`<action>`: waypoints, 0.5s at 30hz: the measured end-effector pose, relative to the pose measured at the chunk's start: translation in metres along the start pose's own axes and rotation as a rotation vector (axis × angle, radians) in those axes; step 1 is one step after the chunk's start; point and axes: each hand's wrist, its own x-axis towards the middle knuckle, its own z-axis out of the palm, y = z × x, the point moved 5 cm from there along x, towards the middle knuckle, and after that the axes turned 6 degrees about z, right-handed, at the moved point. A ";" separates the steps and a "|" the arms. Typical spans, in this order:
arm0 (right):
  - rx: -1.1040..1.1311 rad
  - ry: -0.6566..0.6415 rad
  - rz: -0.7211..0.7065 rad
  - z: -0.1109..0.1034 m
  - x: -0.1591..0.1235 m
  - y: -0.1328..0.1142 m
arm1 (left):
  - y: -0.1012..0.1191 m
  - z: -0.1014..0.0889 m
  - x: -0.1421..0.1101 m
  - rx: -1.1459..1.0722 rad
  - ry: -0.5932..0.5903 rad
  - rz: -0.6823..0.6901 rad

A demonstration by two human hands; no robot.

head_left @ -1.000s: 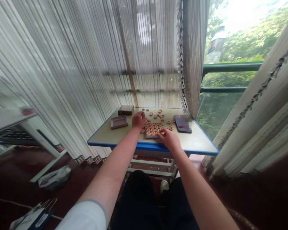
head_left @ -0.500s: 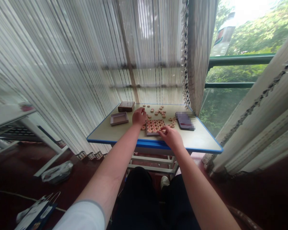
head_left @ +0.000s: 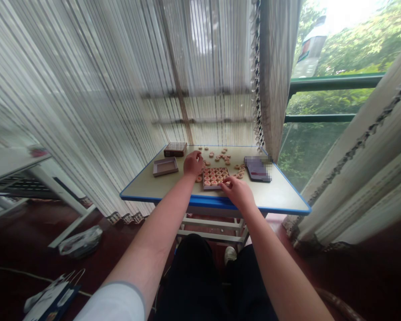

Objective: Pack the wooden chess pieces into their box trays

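An open shallow box (head_left: pixel 215 187) filled with rows of round wooden Chinese chess pieces (head_left: pixel 214 177) lies near the table's front edge. Over its right front corner is my right hand (head_left: pixel 238 189), thumb and fingers pinched on a chess piece at the end of the front row. My left hand (head_left: pixel 193 163) hovers at the box's left side, beside a few loose pieces; its fingers are curled together, and what they hold, if anything, is hidden. More loose chess pieces (head_left: pixel 217 158) are scattered behind the box and to its right.
On the blue-edged table (head_left: pixel 280 191), an empty lid or tray (head_left: pixel 165 166) and a brown box (head_left: pixel 175 149) stand at the left. A dark phone-like object (head_left: pixel 259 170), partly pixelated, lies right. String curtains (head_left: pixel 120 89) hang behind; bags (head_left: pixel 80 240) lie on the floor.
Almost nothing differs; the view has shifted very slightly. Both hands keep their places at the box.
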 end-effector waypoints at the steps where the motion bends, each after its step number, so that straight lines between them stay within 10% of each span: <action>1: 0.002 0.003 -0.001 0.000 0.000 0.000 | 0.001 0.000 0.000 -0.001 -0.001 0.004; 15: 0.133 0.088 0.012 -0.009 -0.004 0.006 | 0.008 -0.024 0.000 -0.027 0.144 -0.133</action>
